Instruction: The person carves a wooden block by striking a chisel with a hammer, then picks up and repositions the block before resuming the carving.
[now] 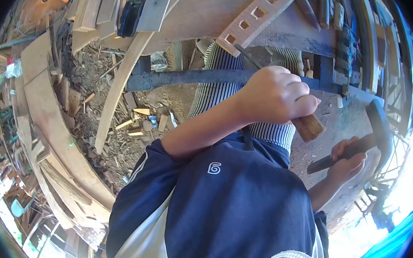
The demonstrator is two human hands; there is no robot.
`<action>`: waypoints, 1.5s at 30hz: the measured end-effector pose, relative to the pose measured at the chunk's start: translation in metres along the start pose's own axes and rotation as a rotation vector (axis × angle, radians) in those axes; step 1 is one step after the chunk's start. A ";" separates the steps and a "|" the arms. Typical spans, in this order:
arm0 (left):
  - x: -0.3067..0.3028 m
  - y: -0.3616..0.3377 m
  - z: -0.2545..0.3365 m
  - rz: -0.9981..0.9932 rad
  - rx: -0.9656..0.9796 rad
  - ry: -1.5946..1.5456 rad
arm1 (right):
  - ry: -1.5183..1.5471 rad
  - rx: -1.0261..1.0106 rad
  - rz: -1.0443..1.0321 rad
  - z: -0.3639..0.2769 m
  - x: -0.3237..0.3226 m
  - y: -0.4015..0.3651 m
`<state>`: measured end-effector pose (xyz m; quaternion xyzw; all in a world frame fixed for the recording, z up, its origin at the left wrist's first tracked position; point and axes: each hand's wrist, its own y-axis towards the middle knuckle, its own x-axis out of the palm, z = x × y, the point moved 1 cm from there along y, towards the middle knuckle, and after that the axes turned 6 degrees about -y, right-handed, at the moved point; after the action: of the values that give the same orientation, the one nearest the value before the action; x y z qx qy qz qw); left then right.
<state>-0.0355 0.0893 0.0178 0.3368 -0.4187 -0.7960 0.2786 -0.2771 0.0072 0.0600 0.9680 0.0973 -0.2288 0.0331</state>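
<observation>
My left hand (pixel 281 94) is closed in a fist around a chisel, in front of my body. The butt of the chisel's wooden handle (pixel 309 128) sticks out below the fist, and its narrow blade (pixel 248 57) slants up toward a wooden piece. That wooden piece (pixel 261 17) is pale, with several rectangular holes cut in a row; the blade tip is at or near its lower end. Lower right, my right hand (pixel 346 160) grips a hammer by its handle. The dark hammer head (pixel 380 132) is raised to the right, apart from the chisel.
The wooden piece lies on a broad wooden surface (pixel 192 13). A dark bar (pixel 183 78) crosses over my striped trouser legs. Tools with handles (pixel 324 10) lie at upper right. Curved planks (pixel 52 107) stand left, and wood scraps (pixel 136 125) litter the ground.
</observation>
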 end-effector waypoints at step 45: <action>-0.023 0.003 -0.044 0.156 -0.059 0.015 | -0.136 -0.028 -0.047 -0.018 0.035 0.013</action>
<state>0.0135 0.0839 0.0084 0.3008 -0.4178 -0.7814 0.3527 -0.2356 0.0023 0.0608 0.9471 0.1209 -0.2933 0.0479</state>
